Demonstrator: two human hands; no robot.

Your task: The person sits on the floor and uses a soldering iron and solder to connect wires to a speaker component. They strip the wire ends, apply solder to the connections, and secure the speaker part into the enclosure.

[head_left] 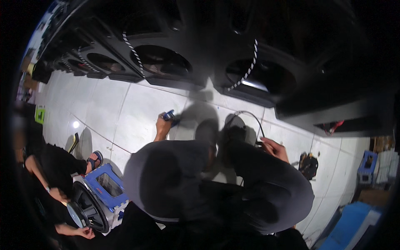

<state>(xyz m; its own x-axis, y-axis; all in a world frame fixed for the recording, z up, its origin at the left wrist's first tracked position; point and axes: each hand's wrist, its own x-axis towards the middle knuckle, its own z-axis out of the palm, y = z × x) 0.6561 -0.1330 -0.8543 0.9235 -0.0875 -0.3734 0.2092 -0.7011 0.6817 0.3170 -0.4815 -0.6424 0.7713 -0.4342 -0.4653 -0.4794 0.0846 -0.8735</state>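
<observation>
My left hand (162,128) is closed around a small blue and dark tool (168,115), whose exact kind I cannot make out. It is above the tiled floor, left of my knees. My right hand (275,150) pinches the end of a thin dark cable (259,121) beside my right knee. From there the cable arcs up and over toward my shoe (236,121). Ahead stands a row of black speaker cabinets with round openings. Black-and-white striped cords (252,66) hang across the front of some openings, including the nearest cabinet (266,98).
At left a co-worker's hands hold a large speaker driver (89,208) beside a blue step stool (107,187). A black and yellow object (308,165) lies on the floor at right. Farther right are another blue stool (366,166) and a blue sheet-like thing (348,227).
</observation>
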